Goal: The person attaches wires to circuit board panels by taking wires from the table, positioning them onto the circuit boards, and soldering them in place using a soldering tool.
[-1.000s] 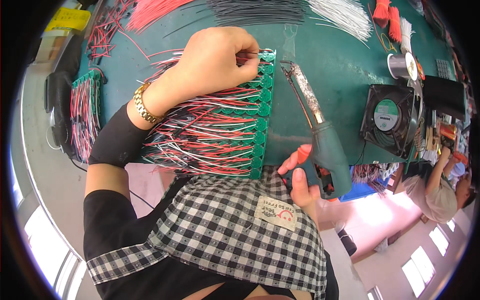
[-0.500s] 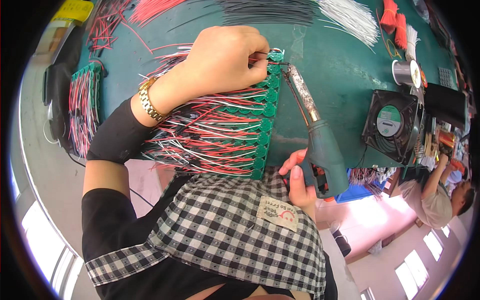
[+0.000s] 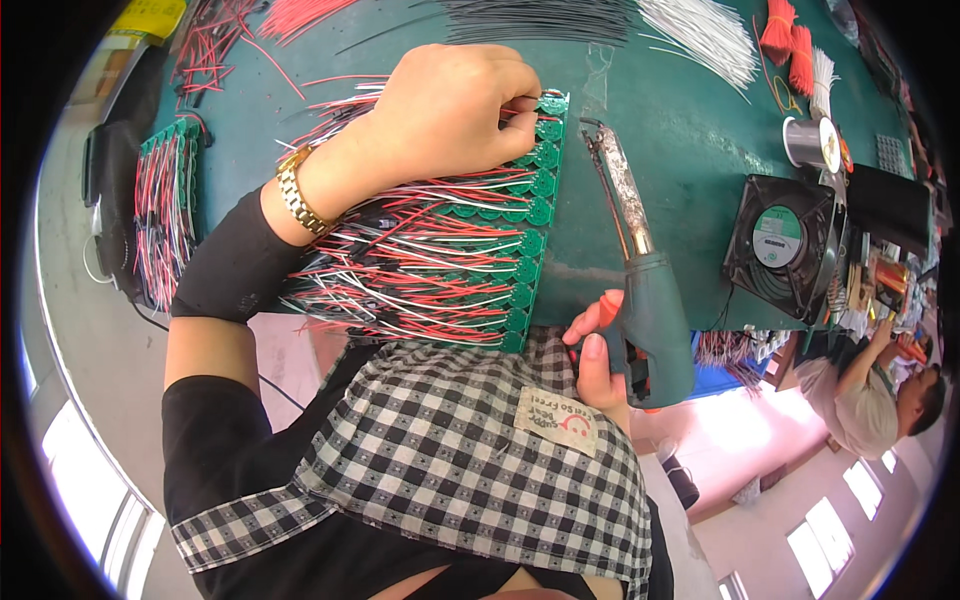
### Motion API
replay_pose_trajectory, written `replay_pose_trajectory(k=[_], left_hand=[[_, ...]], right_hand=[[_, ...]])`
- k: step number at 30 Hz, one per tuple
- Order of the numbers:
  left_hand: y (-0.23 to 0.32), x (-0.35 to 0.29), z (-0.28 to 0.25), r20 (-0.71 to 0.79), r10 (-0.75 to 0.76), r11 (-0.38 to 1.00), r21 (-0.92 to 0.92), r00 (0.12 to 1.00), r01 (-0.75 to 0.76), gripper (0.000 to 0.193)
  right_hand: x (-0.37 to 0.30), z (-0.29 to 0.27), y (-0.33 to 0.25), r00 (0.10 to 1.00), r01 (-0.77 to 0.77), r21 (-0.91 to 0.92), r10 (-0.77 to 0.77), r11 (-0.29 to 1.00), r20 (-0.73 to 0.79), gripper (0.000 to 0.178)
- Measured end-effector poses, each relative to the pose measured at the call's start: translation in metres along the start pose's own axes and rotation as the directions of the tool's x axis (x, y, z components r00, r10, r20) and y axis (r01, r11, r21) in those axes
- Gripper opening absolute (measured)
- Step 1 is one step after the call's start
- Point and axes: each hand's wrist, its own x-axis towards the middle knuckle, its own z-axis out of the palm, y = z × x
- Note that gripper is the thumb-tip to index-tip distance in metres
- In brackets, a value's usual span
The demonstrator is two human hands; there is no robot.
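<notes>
My left hand (image 3: 465, 105) is closed in a pinch over the far end of a green circuit board panel (image 3: 521, 290). A thin red wire (image 3: 545, 118) runs from its fingertips onto the board's edge; the grip itself is partly hidden. Rows of red, white and black wires (image 3: 430, 265) spread leftward from the panel, under my left forearm. My right hand (image 3: 600, 360) is wrapped round the handle of a green soldering gun (image 3: 655, 310). Its dark, bent tip (image 3: 590, 124) hangs just right of the board, apart from it.
A second wired panel (image 3: 170, 215) lies at the left. Black wires (image 3: 540, 20) and white wires (image 3: 700, 40) lie along the back. To the right stand a solder spool (image 3: 812, 144) and a black fan (image 3: 785, 245). Another person (image 3: 870, 400) sits at the far right.
The soldering gun has moved a little to the right, its tip drawing away from the wire and board edge. My left hand stays pinched at nearly the same place.
</notes>
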Motion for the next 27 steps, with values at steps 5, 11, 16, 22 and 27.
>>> replay_pose_trajectory(k=[5, 11, 16, 22, 27], left_hand=[[-0.001, -0.001, 0.0, -0.005, 0.024, 1.0, -0.01, 1.0, -0.024, 0.009], [-0.002, -0.002, -0.001, -0.01, 0.059, 0.997, -0.055, 0.998, -0.059, 0.01], [-0.002, -0.001, 0.002, -0.002, 0.071, 0.997, -0.042, 0.997, -0.071, 0.01], [-0.002, -0.001, 0.002, 0.014, 0.061, 0.997, -0.047, 0.998, -0.06, 0.009], [-0.002, -0.002, 0.001, 0.024, 0.063, 0.997, -0.043, 0.998, -0.062, 0.009]], right_hand=[[-0.001, -0.006, 0.004, 0.999, 0.04, -0.058, -0.038, 0.998, 0.036, 0.013], [-0.002, -0.014, 0.001, 0.981, 0.033, -0.148, -0.004, 0.988, 0.196, 0.038], [-0.001, -0.013, -0.001, 0.985, -0.02, -0.121, 0.04, 0.992, 0.169, 0.032], [-0.005, -0.018, 0.002, 0.985, 0.011, -0.327, 0.047, 0.945, 0.168, 0.032], [-0.003, -0.015, 0.007, 0.986, 0.062, -0.214, -0.026, 0.975, 0.165, 0.036]])
